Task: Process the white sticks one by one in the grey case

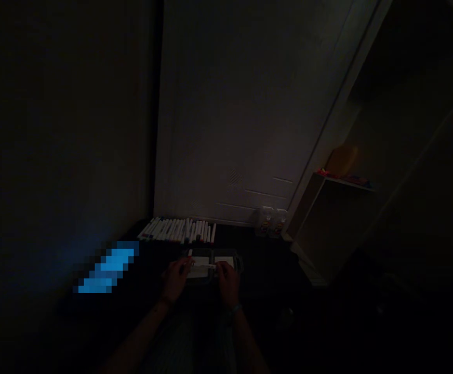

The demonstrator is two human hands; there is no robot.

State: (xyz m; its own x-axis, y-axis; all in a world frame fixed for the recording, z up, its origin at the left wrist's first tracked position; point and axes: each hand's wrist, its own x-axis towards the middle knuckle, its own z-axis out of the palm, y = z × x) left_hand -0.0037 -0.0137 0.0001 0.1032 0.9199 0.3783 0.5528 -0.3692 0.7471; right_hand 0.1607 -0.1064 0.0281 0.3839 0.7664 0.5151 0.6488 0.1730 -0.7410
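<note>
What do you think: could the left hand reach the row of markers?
Probably yes: the row of markers lies beyond the left hand, with no visible obstacle, though that hand seems occupied.

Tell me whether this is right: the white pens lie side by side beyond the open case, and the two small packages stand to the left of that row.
Not quite: the head view shows the two small packages standing to the right of that row. The white pens do lie side by side beyond the open case.
</note>
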